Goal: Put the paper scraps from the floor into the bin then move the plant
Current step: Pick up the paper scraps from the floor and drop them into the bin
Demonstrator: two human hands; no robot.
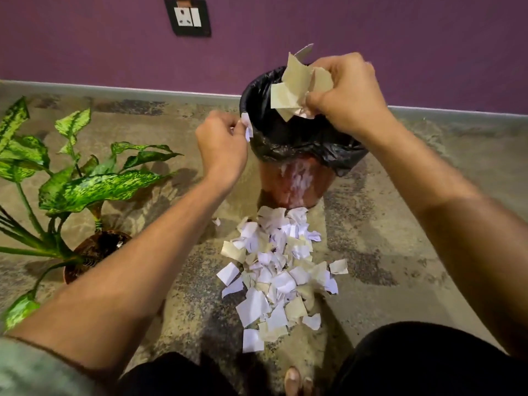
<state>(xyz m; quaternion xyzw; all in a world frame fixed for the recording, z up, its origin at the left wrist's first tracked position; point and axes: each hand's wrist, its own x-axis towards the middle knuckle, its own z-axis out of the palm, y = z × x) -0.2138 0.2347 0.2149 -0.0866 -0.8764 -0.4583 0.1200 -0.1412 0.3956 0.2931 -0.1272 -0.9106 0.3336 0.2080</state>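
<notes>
A reddish bin (294, 184) lined with a black bag (288, 138) stands by the purple wall. My right hand (345, 95) is over its mouth, closed on a bunch of beige and white paper scraps (297, 87). My left hand (221, 144) is at the bin's left rim, pinching a small white scrap (247, 127). A pile of white and beige paper scraps (277, 270) lies on the floor in front of the bin. The plant (71, 184), with green speckled leaves in a brown pot (85, 252), stands to the left.
A wall socket (188, 17) sits on the purple wall above a grey skirting. The stone floor (400, 224) is mottled. My knees in dark shorts and a toe (293, 380) show at the bottom edge.
</notes>
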